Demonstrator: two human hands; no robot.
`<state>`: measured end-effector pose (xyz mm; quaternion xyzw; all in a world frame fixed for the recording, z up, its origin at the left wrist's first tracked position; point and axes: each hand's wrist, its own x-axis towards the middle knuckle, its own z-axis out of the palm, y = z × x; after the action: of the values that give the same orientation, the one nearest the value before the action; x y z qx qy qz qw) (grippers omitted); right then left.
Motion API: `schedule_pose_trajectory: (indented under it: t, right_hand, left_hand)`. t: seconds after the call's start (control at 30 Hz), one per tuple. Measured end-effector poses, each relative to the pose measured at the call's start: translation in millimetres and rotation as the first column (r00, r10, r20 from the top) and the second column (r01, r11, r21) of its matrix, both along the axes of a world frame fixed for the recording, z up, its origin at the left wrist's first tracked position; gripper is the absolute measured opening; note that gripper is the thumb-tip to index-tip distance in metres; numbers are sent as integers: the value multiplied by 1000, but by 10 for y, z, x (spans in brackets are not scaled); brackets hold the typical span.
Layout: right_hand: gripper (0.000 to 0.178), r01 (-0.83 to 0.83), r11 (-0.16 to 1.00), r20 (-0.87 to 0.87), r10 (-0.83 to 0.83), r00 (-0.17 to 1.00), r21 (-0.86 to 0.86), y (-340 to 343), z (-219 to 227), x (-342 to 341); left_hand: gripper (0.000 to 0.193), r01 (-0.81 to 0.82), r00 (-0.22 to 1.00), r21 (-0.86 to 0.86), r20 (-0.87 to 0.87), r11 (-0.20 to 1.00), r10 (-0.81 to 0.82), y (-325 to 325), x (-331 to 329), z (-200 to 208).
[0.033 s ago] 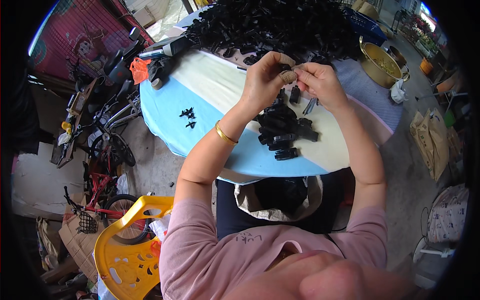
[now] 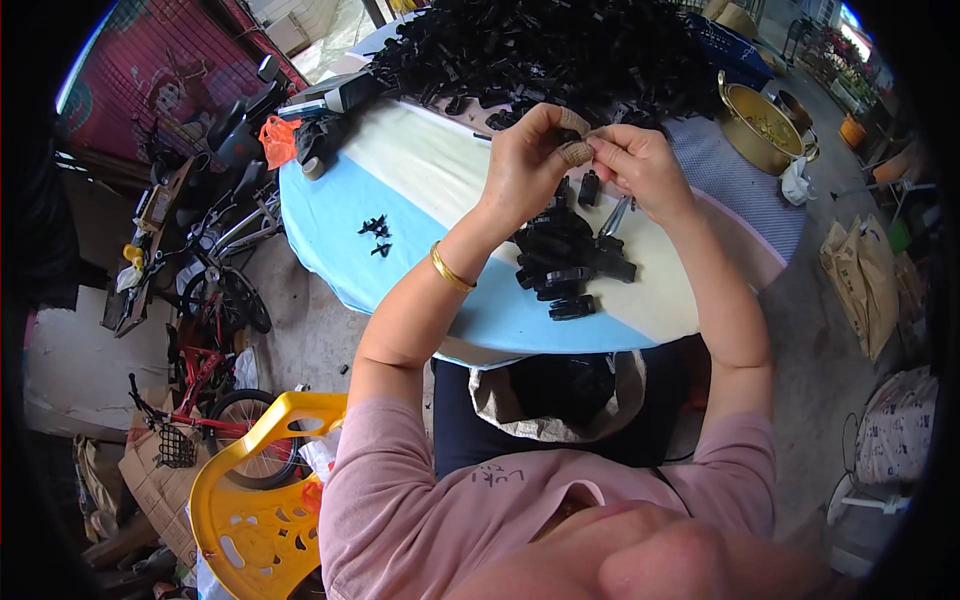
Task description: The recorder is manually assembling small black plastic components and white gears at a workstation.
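My left hand (image 2: 535,155), with tan covers on its thumb and index finger, is closed in a pinch above the table. Its fingertips meet those of my right hand (image 2: 640,165), and whatever small piece lies between them is too hidden to make out. From under my right palm a slim pointed metal tool (image 2: 614,217) sticks out, its tip angled down toward the black parts. Below the hands lies a pile of black plastic parts (image 2: 560,240). One black part (image 2: 589,188) stands apart just beneath my fingertips. Farther left are several tiny black pieces (image 2: 376,232).
A large heap of black parts (image 2: 540,50) covers the table's far side. The cloth-covered table (image 2: 400,150) also bears a tape roll (image 2: 313,168) and an orange bag (image 2: 280,138). A gold pot (image 2: 755,135) stands at right. An open sack (image 2: 485,400) rests at my lap; a yellow chair (image 2: 215,500) is left.
The metal tool under my right hand has swung slightly, and more of it shows toward the black pile. Both hands stay almost where they were, fingertips together.
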<state>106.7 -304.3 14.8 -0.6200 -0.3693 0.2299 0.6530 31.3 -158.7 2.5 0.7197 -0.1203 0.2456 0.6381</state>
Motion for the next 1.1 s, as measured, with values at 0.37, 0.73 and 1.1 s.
schedule_pose_trajectory:
  t: [0.37, 0.73, 1.1]
  right_hand:
    - [18, 490, 868, 652, -420, 631, 85, -321, -101, 835]
    - [31, 758, 607, 951, -10, 308, -239, -85, -549, 1179]
    - [23, 767, 609, 978, 96, 184, -204, -53, -630, 1234]
  left_hand:
    - [41, -76, 990, 349, -88, 934, 113, -23, -153, 216]
    - [41, 344, 932, 541, -292, 767, -213, 102, -99, 149]
    - [31, 232, 944, 427, -315, 874, -97, 95, -52, 132]
